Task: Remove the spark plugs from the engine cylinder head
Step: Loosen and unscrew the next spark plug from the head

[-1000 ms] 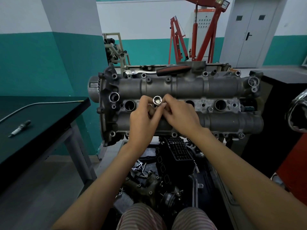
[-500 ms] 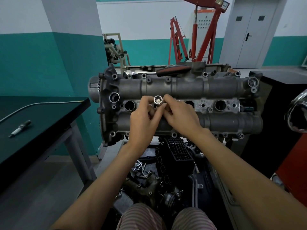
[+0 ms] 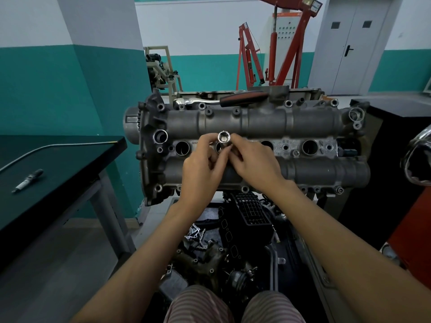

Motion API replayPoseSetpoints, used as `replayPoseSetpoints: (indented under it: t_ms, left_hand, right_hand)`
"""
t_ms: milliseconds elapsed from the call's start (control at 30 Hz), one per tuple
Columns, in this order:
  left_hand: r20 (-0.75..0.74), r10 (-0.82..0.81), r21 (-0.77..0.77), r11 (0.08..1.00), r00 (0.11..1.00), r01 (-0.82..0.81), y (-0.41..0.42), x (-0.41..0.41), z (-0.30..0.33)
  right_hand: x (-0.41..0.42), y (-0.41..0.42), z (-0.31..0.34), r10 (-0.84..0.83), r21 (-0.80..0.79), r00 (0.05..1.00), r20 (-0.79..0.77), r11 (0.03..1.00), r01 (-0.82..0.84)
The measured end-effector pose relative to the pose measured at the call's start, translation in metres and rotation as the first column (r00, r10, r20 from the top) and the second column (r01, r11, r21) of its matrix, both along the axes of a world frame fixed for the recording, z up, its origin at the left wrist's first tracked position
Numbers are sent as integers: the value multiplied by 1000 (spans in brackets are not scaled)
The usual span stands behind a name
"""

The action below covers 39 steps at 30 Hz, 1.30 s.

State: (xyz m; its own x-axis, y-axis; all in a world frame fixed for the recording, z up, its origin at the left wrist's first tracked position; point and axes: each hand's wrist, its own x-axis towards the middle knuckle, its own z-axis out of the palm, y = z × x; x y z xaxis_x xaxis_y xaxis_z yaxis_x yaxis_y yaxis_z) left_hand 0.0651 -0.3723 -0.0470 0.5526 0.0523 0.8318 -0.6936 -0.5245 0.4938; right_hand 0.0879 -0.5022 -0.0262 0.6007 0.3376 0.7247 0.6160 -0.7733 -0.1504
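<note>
Currently both hands sit over the middle of the cylinder head (image 3: 263, 123), at the second plug well from the left. Left hand (image 3: 200, 169) and right hand (image 3: 255, 164) both have fingertips curled around a chrome socket (image 3: 224, 137), pinching it from either side; its open end faces the camera. The socket stands in that well, lower part hidden behind the fingers, so whether a plug is in it can't be told. The other three wells look like dark open holes. A ratchet (image 3: 221, 100) with a red-black grip lies along the far edge of the head, untouched. One spark plug (image 3: 29, 180) lies on the dark bench (image 3: 70, 164) to the left, well apart from the engine. Red engine hoist (image 3: 275, 50) stands behind.
</note>
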Motion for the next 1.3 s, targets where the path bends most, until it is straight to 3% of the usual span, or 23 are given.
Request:
replayPoseSetpoints:
  t_ms: [100,333,533,767,867,1067,1300]
  left_hand:
    - [10,18,25,1000,1000,-18,1,-1,1]
    - [-45,-17,-158,987,999,9,-2,3,2]
    - [12,-19,-15,1000,1000,19,1,0,0]
    - [-24,-10,-136,991,1000,6,-2,3,-1]
    - [-19,-17,-117,993,1000,14,-3,1,0]
    - [5,-7,-4,1000,1000,7,1,0,-1]
    - [-38,11,-116,993,999,-15,-2,3,0]
  right_hand:
    - [-1,0,0,32,-19,997,67,999,-31]
    - [1,1,1,-20,52,996,-91,998,25]
    - [0,0,1,-13,3,1000,16,1000,13]
    - [-2,1,3,16,51,996,-90,999,-12]
    - [2,0,1,0,94,992,-127,995,12]
    - [-1,-2,1,21,39,1000,-23,999,-20]
    - [-1,0,3,54,106,986,-160,994,-37]
